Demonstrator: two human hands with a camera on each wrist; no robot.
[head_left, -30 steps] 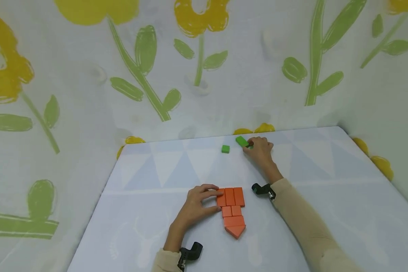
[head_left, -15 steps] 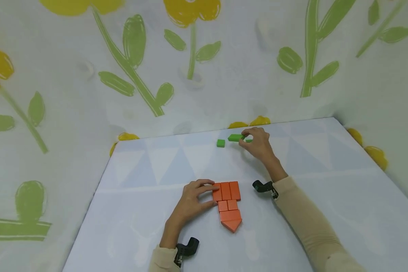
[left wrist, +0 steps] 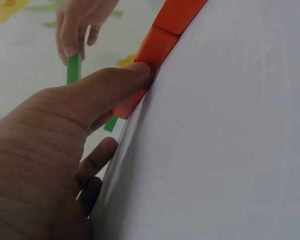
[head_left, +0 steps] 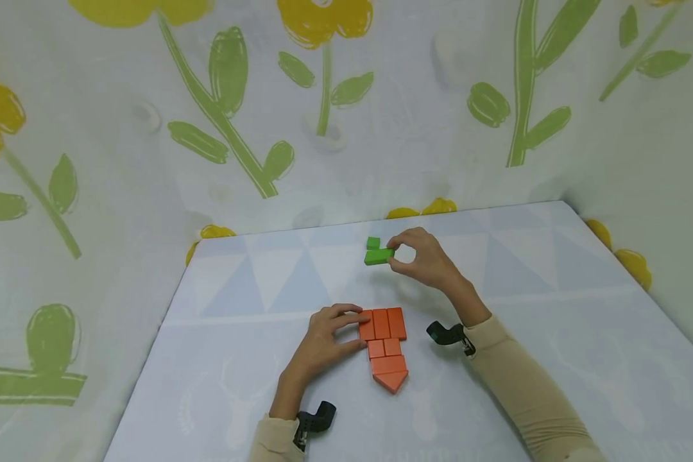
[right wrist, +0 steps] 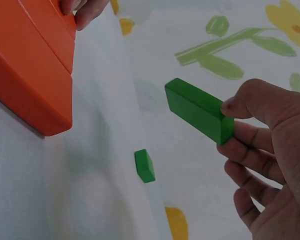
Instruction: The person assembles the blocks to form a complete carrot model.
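My right hand point(head_left: 424, 260) pinches a long green block point(head_left: 377, 256) by its right end, between thumb and fingertips, raised over the table in the right wrist view. A small green block point(head_left: 373, 243) rests on the table just behind it in the head view. With thumb and fingertips at its two ends, my left hand point(head_left: 325, 337) holds the leftmost of three upright orange blocks point(head_left: 366, 328). Below that row come two small orange squares point(head_left: 384, 348), a wide orange block point(head_left: 388, 364) and an orange triangular block point(head_left: 391, 382) pointing toward me.
The pale patterned table point(head_left: 254, 359) stretches out on both sides of the orange figure. Behind it hangs a flower-print cloth point(head_left: 393, 128) close along the back edge. Black wrist cameras are strapped to both wrists.
The right hand has lifted the long green block and brought it left and toward me, in front of the small one. The left hand stays on the orange row; the view has shifted slightly.
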